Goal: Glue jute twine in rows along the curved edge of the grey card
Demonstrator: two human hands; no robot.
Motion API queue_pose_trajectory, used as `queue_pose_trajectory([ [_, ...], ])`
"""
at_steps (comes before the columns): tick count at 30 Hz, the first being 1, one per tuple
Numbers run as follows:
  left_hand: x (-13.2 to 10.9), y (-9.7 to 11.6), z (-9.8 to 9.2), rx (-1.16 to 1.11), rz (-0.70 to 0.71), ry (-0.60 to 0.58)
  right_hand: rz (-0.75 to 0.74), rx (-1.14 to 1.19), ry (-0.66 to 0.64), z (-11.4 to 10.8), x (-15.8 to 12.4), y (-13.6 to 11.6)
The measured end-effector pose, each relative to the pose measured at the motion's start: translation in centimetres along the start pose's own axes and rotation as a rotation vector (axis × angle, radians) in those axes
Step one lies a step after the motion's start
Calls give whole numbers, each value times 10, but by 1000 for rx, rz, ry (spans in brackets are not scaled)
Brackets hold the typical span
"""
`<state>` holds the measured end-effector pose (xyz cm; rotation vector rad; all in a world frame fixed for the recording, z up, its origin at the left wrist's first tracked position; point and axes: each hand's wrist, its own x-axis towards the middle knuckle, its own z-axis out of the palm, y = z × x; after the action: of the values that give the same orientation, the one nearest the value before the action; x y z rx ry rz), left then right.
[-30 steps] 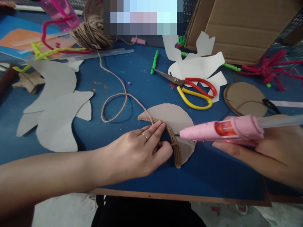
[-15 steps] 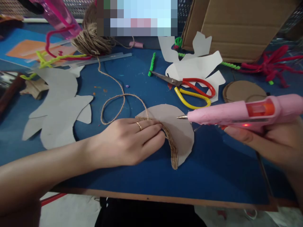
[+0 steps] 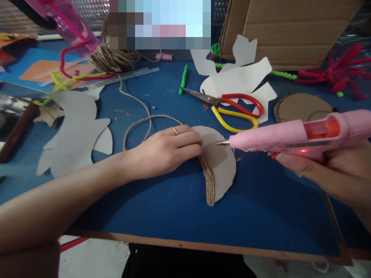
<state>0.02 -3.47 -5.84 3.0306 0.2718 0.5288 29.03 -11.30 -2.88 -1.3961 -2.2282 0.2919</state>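
Note:
A curved grey card piece (image 3: 222, 164) lies on the blue table, its inner edge lined with side-by-side rows of jute twine (image 3: 209, 181). Over its upper left part rests my left hand (image 3: 174, 148), fingers together and bent down on the twine; the fingertips hide the exact contact. A loose loop of the twine runs from beneath the hand back to a big twine ball (image 3: 114, 58). My right hand (image 3: 321, 170) grips a pink hot glue gun (image 3: 269, 135) with its red light lit. The metal nozzle hovers over the card's right side, with a thin glue strand below it.
Red-and-yellow-handled scissors (image 3: 232, 106) lie beyond the card, by a white paper cut-out (image 3: 232, 81) and a green pipe cleaner piece (image 3: 183, 79). At left is a grey cut-out (image 3: 77, 131). Cardboard discs (image 3: 304, 106) and a cardboard box (image 3: 290, 34) stand at right.
My left hand has shifted slightly up and right along the twine, uncovering more of the rows below. The glue gun stays nearly in place. The view has tilted a little.

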Motion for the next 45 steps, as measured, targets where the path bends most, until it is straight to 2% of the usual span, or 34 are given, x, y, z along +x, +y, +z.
queue_pose_trajectory([
  [5,2,-2,2,-87,-26,18,93,107,-20,0,-2,2],
  [11,0,0,0,-23,-42,10,94,164,3,4,2,3],
  [14,-1,2,0,-33,-57,4,116,169,55,8,3,5],
  [17,-3,2,2,-36,-62,1,158,127,123,13,2,9],
  [21,-6,1,4,-62,-67,7,143,66,157,18,1,12],
  [26,-9,1,1,-118,-82,-10,95,-14,126,23,1,7],
  [29,-9,3,-3,-123,-77,-29,71,-113,155,27,0,5],
  [35,-11,4,-3,-136,-82,-20,103,-183,141,26,-1,8],
  [39,-10,3,-3,-156,-93,-43,201,-192,53,13,-17,10],
  [42,-8,3,-5,-156,-102,-63,315,-259,114,5,-39,7],
  [45,-6,3,-6,-154,-108,-75,246,-241,152,7,-50,-1],
])
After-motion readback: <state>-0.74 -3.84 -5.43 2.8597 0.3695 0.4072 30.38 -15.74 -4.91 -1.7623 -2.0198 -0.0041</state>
